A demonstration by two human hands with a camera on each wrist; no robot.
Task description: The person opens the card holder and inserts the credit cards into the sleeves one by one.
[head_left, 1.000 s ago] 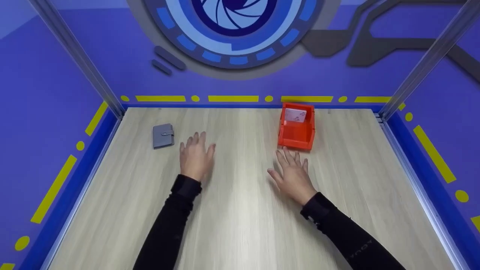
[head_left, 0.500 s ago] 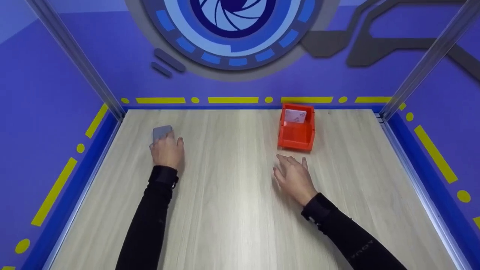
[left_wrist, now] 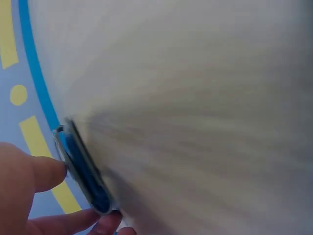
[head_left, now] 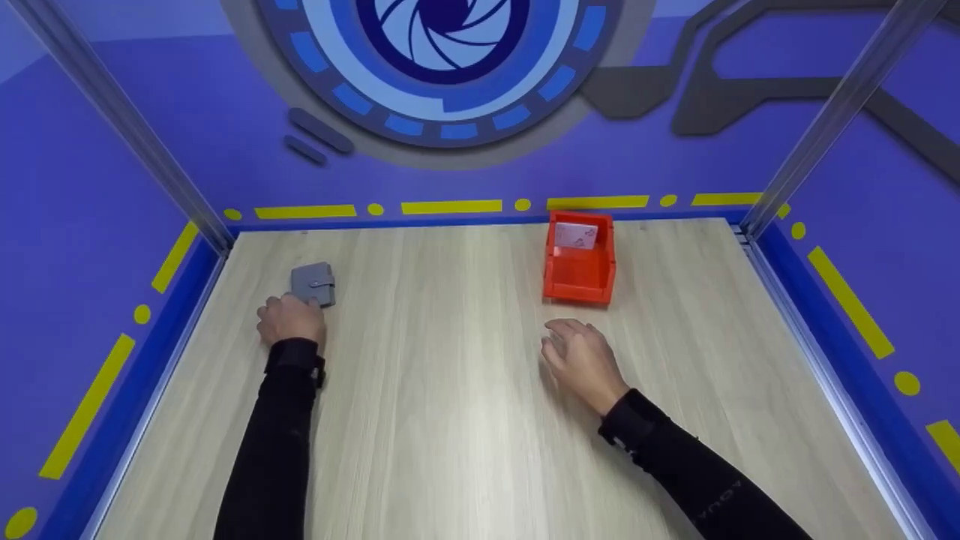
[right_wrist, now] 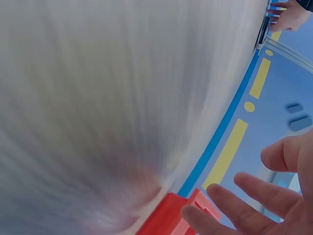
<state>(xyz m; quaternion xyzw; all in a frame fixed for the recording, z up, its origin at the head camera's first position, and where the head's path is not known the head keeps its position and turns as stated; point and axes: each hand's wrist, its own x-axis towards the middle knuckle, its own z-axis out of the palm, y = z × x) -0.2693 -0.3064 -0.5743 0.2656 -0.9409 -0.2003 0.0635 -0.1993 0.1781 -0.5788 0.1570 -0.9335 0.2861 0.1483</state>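
A small grey wallet [head_left: 313,283] with a snap strap lies at the back left of the table. My left hand [head_left: 291,319] is at its near left corner, thumb and fingers pinching it. The left wrist view shows the wallet [left_wrist: 83,169] edge-on, blue inside its covers, with the thumb on one side and the fingertips at its lower end. My right hand [head_left: 587,364] holds nothing and hovers in front of the red bin [head_left: 578,292], fingers loosely bent. In the right wrist view its fingers [right_wrist: 234,208] spread apart near the bin [right_wrist: 168,215].
A pink-and-white card [head_left: 576,235] stands inside the bin against its back wall. Blue panels [head_left: 480,176] with yellow marks close off the table's back and sides, with metal posts [head_left: 825,135] at the corners. The wooden tabletop [head_left: 435,360] stretches between both arms.
My left hand has moved left from mid-table, over the wallet, then down to its near left corner, taking hold there. The right hand stays before the bin, its fingers more bent.
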